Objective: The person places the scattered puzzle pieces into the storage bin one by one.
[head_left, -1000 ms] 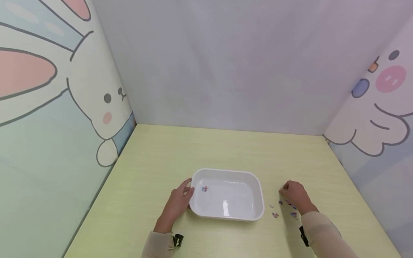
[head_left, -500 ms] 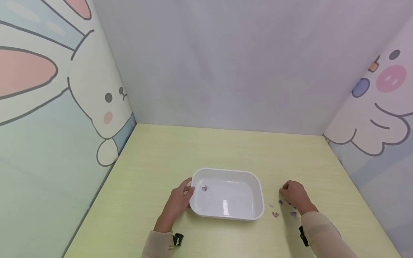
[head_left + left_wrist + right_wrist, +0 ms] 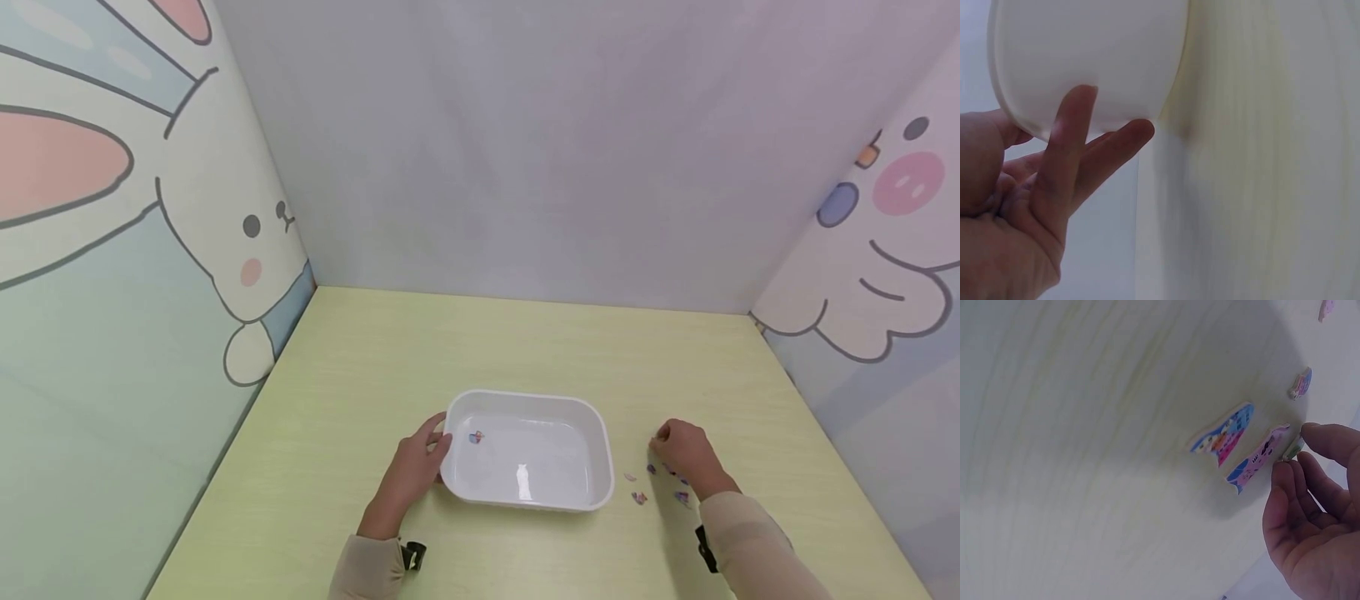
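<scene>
My left hand (image 3: 408, 471) grips the left end of a white rectangular basin (image 3: 525, 507), thumb at the rim and fingers against its outer wall. In the left wrist view, the fingers (image 3: 1069, 144) touch the outside of the basin. To the basin's right, my right hand (image 3: 686, 450) is low over the table. Thumb and fingertips pinch a small greenish flat piece (image 3: 1295, 447), partly hidden by them. Beside it lie a pink piece with blue ends (image 3: 1257, 459) and a blue and pink printed piece (image 3: 1225, 434). Another printed piece (image 3: 476, 437) lies inside the basin, toward its left.
More small printed pieces lie between basin and right hand, among them a multicoloured piece (image 3: 639, 497) and a pale piece (image 3: 630, 477). The light yellow-green table (image 3: 375, 358) meets a grey back wall (image 3: 525, 167). Cartoon-printed panels stand at both sides.
Almost nothing differs. Both hands keep their places, the left at the basin and the right by the pieces; the whole view shifts very slightly.
</scene>
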`<action>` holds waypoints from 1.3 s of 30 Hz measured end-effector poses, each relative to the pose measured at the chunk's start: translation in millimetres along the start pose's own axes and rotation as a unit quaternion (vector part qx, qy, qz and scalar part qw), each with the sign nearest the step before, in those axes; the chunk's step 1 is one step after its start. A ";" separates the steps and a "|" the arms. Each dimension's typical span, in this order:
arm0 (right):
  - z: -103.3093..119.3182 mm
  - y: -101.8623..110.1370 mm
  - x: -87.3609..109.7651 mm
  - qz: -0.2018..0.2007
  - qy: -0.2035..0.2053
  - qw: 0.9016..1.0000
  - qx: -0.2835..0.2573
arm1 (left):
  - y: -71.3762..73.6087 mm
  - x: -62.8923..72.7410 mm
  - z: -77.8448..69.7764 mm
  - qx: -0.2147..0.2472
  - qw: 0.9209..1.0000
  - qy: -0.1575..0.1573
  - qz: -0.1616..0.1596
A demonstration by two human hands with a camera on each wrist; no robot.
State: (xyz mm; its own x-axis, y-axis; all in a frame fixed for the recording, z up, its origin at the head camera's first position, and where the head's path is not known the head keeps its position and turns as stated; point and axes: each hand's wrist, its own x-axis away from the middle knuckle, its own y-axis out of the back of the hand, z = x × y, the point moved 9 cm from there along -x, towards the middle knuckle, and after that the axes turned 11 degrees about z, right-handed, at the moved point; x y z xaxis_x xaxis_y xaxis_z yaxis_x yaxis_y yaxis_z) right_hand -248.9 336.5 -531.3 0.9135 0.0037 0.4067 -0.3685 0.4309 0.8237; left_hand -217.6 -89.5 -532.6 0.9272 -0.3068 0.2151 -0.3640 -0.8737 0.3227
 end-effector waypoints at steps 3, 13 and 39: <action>1.3 0.5 0.5 0.000 0.000 1.000 0.001 | -0.1 -0.2 0.3 0.001 1.000 0.002 0.000; 1.0 1.8 2.3 -0.013 0.004 1.000 -0.004 | 0.7 0.5 -0.7 -0.003 1.000 -0.004 0.000; 22.5 15.3 9.7 -0.037 0.033 0.998 -0.028 | -0.2 -0.9 1.3 0.006 1.000 -0.009 0.002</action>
State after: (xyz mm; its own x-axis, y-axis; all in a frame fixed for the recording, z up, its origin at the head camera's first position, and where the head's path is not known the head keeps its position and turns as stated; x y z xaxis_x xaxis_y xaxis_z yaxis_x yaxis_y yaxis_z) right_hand -249.5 322.8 -505.8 0.9480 0.0285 0.3171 -0.2911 0.4813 0.8268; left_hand -218.3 -89.5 -534.1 0.9271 -0.3173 0.1997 -0.3671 -0.8766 0.3113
